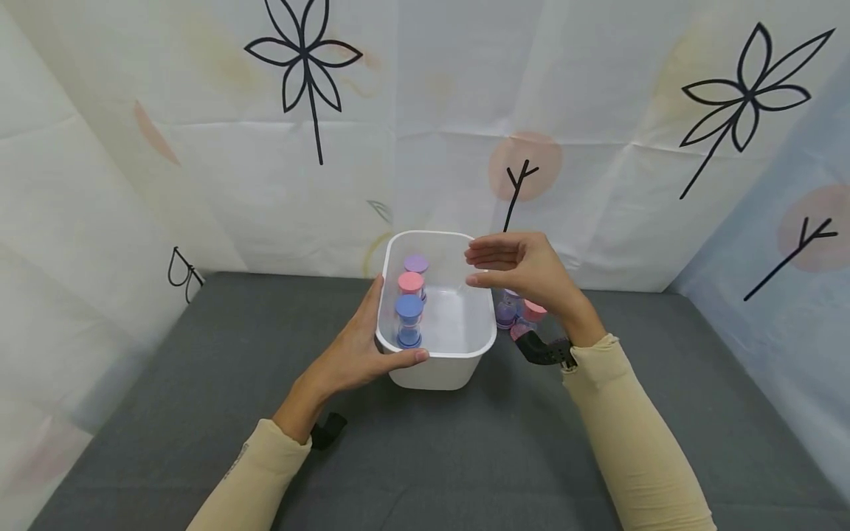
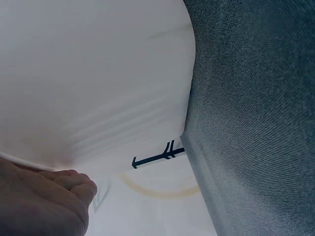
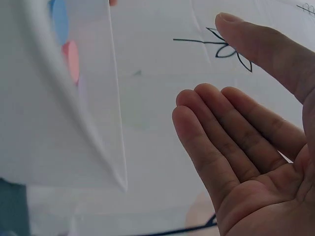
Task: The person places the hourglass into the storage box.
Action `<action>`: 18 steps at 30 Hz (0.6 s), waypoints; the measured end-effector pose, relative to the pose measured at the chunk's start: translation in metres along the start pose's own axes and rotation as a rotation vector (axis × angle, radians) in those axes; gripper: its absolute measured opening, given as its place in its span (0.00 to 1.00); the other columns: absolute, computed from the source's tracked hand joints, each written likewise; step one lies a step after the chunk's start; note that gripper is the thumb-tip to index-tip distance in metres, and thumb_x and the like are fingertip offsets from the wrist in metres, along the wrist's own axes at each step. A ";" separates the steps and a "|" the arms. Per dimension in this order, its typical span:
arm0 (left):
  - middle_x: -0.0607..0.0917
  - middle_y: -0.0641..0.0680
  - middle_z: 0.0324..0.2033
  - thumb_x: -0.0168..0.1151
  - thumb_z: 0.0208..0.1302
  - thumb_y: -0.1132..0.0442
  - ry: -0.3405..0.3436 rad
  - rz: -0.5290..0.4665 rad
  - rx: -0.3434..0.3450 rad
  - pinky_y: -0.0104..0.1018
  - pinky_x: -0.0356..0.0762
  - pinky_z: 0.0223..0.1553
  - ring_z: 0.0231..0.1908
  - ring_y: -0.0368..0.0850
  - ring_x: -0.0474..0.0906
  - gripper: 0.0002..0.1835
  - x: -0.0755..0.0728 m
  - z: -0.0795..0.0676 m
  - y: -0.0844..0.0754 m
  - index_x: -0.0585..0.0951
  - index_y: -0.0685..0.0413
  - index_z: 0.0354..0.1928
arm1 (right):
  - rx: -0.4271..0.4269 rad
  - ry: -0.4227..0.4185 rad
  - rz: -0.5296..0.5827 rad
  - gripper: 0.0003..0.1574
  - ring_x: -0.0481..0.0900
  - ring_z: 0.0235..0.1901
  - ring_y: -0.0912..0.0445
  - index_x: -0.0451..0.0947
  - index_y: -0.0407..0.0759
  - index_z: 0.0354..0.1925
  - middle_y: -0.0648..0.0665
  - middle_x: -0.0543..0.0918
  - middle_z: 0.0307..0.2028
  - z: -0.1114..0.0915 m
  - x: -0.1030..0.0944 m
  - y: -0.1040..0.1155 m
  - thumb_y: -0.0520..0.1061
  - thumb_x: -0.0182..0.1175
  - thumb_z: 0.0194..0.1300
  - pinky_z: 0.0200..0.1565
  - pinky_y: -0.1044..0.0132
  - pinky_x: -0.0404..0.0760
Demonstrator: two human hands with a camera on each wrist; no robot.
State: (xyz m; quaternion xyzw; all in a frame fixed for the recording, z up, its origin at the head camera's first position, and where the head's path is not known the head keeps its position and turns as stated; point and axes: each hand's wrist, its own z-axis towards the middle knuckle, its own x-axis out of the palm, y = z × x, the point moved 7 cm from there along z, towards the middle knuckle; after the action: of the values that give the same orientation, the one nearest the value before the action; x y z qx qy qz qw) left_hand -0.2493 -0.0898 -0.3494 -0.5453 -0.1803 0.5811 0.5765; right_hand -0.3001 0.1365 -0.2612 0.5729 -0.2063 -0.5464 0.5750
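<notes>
A white plastic bin (image 1: 432, 375) stands on the grey table in the head view. My left hand (image 1: 355, 346) grips its left side, thumb along the front rim and fingers against the outer wall; the left wrist view shows the fingers (image 2: 74, 184) under the rim. Along the bin's left inside wall, a blue sand timer (image 1: 409, 321), a pink-capped one (image 1: 410, 282) and a purple-capped one (image 1: 416, 263) form a row. Over the right rim hovers my right hand (image 1: 521, 262), its fingers straight, thumb apart and palm bare in the right wrist view.
Just right of the bin, partly hidden behind my right wrist, are more sand timers, with purple (image 1: 507, 313) and pink (image 1: 534, 310) parts. A patterned white cloth (image 1: 438, 177) hangs behind the grey table (image 1: 265, 332).
</notes>
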 end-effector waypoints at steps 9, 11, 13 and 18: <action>0.56 0.50 0.75 0.80 0.54 0.54 0.007 -0.021 0.044 0.62 0.62 0.66 0.68 0.60 0.63 0.66 -0.001 -0.003 -0.020 0.38 0.33 0.81 | 0.045 -0.098 0.017 0.34 0.84 0.54 0.48 0.77 0.29 0.61 0.33 0.83 0.55 -0.044 -0.025 -0.028 0.35 0.75 0.57 0.48 0.64 0.83; 0.56 0.47 0.75 0.80 0.53 0.54 0.001 -0.028 0.043 0.63 0.62 0.66 0.69 0.59 0.63 0.66 -0.001 -0.003 -0.020 0.39 0.30 0.81 | 0.053 -0.122 0.022 0.33 0.85 0.52 0.52 0.77 0.29 0.61 0.34 0.84 0.54 -0.052 -0.028 -0.033 0.35 0.75 0.58 0.47 0.64 0.84; 0.57 0.45 0.75 0.81 0.52 0.56 -0.005 -0.034 0.029 0.64 0.61 0.66 0.69 0.56 0.64 0.67 -0.001 -0.003 -0.020 0.39 0.26 0.80 | 0.051 -0.150 0.028 0.33 0.86 0.49 0.57 0.77 0.28 0.60 0.35 0.85 0.53 -0.059 -0.032 -0.036 0.35 0.75 0.58 0.46 0.63 0.84; 0.56 0.50 0.76 0.81 0.51 0.49 -0.009 0.015 0.026 0.61 0.63 0.66 0.69 0.50 0.65 0.68 0.000 -0.001 -0.005 0.37 0.28 0.81 | 0.051 -0.207 0.031 0.32 0.87 0.48 0.57 0.77 0.27 0.60 0.36 0.85 0.52 -0.074 -0.039 -0.046 0.33 0.74 0.59 0.49 0.65 0.82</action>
State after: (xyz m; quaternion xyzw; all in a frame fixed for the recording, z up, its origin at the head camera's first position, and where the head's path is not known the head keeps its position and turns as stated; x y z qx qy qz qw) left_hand -0.2460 -0.0889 -0.3461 -0.5366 -0.1713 0.5902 0.5782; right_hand -0.2669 0.2142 -0.3056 0.5248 -0.2874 -0.5880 0.5443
